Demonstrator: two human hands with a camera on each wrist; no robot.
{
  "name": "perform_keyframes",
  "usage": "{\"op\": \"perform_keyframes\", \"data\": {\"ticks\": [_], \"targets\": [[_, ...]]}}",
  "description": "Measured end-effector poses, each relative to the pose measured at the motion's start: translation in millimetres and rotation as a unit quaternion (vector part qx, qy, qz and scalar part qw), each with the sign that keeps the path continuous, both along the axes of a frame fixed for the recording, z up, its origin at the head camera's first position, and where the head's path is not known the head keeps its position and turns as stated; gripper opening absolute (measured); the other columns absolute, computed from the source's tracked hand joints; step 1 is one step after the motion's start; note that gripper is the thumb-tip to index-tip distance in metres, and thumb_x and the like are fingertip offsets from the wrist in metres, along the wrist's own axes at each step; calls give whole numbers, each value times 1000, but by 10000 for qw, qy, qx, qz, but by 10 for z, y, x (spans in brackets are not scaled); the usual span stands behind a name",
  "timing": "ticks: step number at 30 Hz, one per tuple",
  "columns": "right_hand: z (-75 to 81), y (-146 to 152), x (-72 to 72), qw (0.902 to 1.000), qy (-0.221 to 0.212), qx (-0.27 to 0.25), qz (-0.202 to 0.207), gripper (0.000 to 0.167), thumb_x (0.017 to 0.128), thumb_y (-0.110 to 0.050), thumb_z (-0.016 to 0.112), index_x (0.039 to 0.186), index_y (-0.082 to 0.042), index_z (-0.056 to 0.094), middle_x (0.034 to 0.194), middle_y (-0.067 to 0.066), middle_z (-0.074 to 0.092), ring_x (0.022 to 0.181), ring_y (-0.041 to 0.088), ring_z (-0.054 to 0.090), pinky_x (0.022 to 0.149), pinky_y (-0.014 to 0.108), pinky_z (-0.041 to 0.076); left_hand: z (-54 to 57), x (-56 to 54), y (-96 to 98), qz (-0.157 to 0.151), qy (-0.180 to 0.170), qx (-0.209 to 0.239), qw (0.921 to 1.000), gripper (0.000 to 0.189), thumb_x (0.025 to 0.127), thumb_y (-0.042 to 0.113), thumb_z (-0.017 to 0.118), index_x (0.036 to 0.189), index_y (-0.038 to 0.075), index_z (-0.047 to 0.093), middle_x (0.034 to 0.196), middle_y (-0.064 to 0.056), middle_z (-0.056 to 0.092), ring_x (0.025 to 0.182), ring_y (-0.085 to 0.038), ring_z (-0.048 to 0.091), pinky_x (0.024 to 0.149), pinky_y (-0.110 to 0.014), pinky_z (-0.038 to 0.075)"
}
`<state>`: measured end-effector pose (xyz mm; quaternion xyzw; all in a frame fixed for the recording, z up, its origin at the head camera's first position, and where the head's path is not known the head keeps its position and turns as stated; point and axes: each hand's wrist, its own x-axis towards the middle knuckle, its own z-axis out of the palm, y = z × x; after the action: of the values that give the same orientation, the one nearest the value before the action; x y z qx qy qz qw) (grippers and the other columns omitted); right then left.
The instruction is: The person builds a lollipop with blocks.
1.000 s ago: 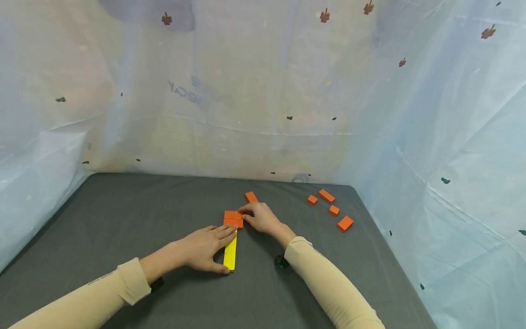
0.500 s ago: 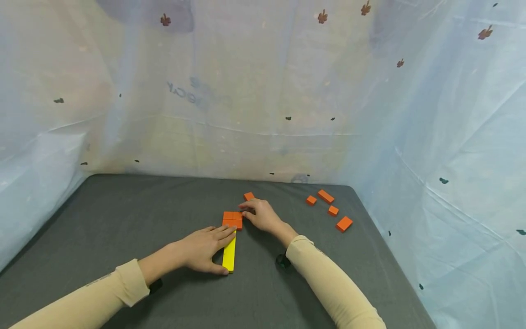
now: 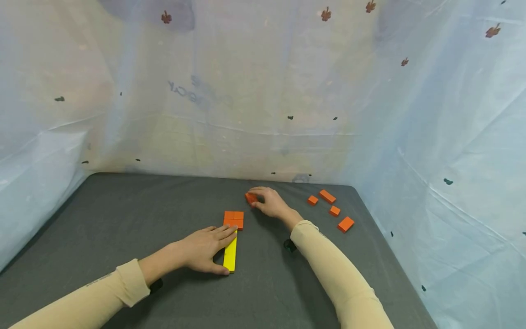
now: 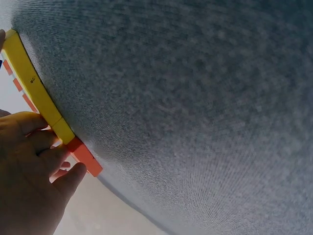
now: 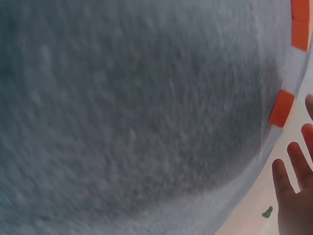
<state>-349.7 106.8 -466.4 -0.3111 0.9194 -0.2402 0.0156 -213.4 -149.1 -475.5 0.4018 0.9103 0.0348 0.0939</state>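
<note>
My left hand lies with fingers straight along the yellow strip, fingertips at the orange blocks joined to its far end. The thumb reaches the strip's near end. In the left wrist view, a seam crosses the yellow strip, and a red-orange block continues it. My right hand is at a separate orange block behind the group, fingers on its far side and thumb on its near side. The right wrist view shows spread fingers beside the orange block.
Several loose orange blocks lie at the back right, among them a long one and a wider one. The dark grey table is bordered by a pale plastic sheet behind and at the sides.
My right hand has left the orange group and moved back and right to the separate orange block. My left hand has stayed on the yellow strip.
</note>
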Motion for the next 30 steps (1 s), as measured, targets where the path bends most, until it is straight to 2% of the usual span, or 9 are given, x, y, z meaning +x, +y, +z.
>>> {"op": "perform_keyframes", "data": {"ticks": [6, 12, 23, 30], "targets": [[21, 30, -119, 9980, -326, 499, 202, 57, 101, -15, 71, 154, -8, 52, 163, 8, 44, 151, 33, 38, 123, 51, 32, -4, -5, 12, 44, -16, -54, 10000, 105, 91, 79, 57, 165, 9, 30, 172, -9, 22, 157, -29, 27, 122, -53, 31], [-3, 40, -192, 9936, -380, 1006, 338, 59, 101, -16, 71, 156, -14, 50, 165, 5, 40, 153, 33, 34, 124, 51, 29, -4, -7, 9, 81, -17, -46, 10000, 105, 90, 78, 57, 165, 10, 30, 172, -8, 22, 157, -28, 27, 122, -53, 31], [-35, 36, -164, 9938, -237, 1051, 287, 55, 101, -17, 71, 154, -14, 53, 159, 9, 47, 148, 32, 41, 121, 50, 34, 32, 16, 11, 53, 1, -10, 10000, 104, 91, 76, 59, 164, 8, 31, 172, -10, 24, 156, -30, 28, 122, -54, 32], [-26, 33, -113, 9943, -365, 994, 111, 53, 99, -23, 75, 148, -14, 60, 152, 10, 52, 143, 32, 46, 119, 49, 37, 49, 22, 15, 48, -74, -19, 10000, 104, 91, 76, 59, 164, 8, 32, 172, -10, 23, 156, -31, 28, 122, -54, 32]]}}
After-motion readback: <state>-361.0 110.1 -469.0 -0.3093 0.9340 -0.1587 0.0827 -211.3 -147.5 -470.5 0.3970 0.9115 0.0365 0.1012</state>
